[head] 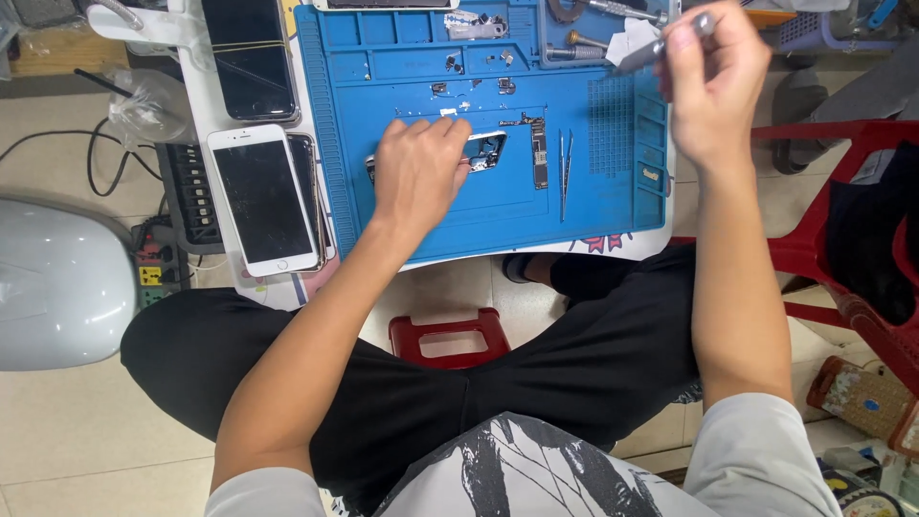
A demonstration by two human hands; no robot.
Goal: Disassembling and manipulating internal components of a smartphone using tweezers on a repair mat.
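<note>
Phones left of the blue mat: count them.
3 at least: a white-framed phone, a dark phone above it, and another phone's edge beneath the white one. More may be hidden.

White-framed phone (263, 199) lying face up left of the blue mat, overlapping a darker phone (308, 191); another dark phone (249, 59) sitting above them; red stool (448, 337) standing on the floor tiles; red plastic chair (842, 239) standing at right; grey domed casing (59, 282) sitting far left.

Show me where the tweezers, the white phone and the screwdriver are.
tweezers (565, 172): head view, middle of the paired metal arms on the blue mat.
white phone (262, 199): head view, centre of its dark screen.
screwdriver (643, 54): head view, grey shaft below the right hand.
</note>
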